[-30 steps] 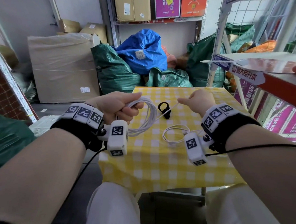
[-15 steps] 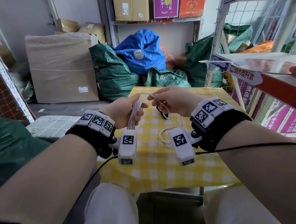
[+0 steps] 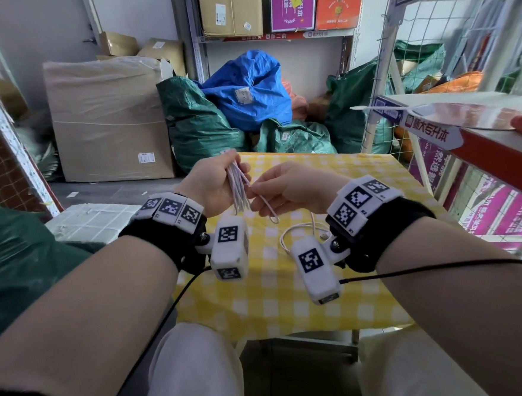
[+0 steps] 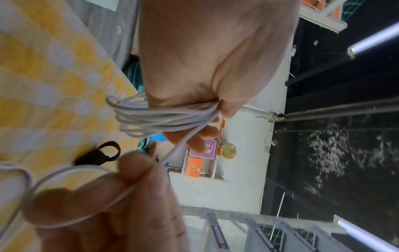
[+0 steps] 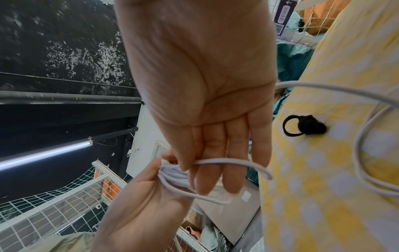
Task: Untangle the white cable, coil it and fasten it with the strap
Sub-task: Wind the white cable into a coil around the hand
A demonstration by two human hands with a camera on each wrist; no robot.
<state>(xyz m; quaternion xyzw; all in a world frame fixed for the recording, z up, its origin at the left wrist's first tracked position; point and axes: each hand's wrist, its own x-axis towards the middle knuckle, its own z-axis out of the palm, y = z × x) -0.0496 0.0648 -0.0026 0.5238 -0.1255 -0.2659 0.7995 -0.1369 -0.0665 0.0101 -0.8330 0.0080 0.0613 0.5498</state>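
Observation:
My left hand [image 3: 226, 177] grips a bundle of coiled loops of the white cable [image 3: 238, 188] above the table, held edge-on. Right beside it, my right hand [image 3: 258, 198] pinches the free strand that leads off the coil. In the left wrist view the coil [image 4: 159, 117] sits under my curled fingers, and the right hand's fingers [image 4: 121, 185] hold the strand. The cable's loose tail [image 3: 297, 234] lies in a loop on the cloth. The black strap [image 5: 306, 127] lies on the cloth beyond my hands, also visible as a black strap [image 4: 98, 156] in the left wrist view; the head view hides it.
The small table carries a yellow checked cloth [image 3: 292, 304]. A white wire shelf rack [image 3: 433, 117] stands close on the right. Green and blue sacks [image 3: 246, 90] and cardboard boxes [image 3: 106, 122] are piled behind the table.
My right hand has swung left from the table's middle to meet my left hand, bringing more cable to the coil. The left hand has risen and turned the coil edge-on.

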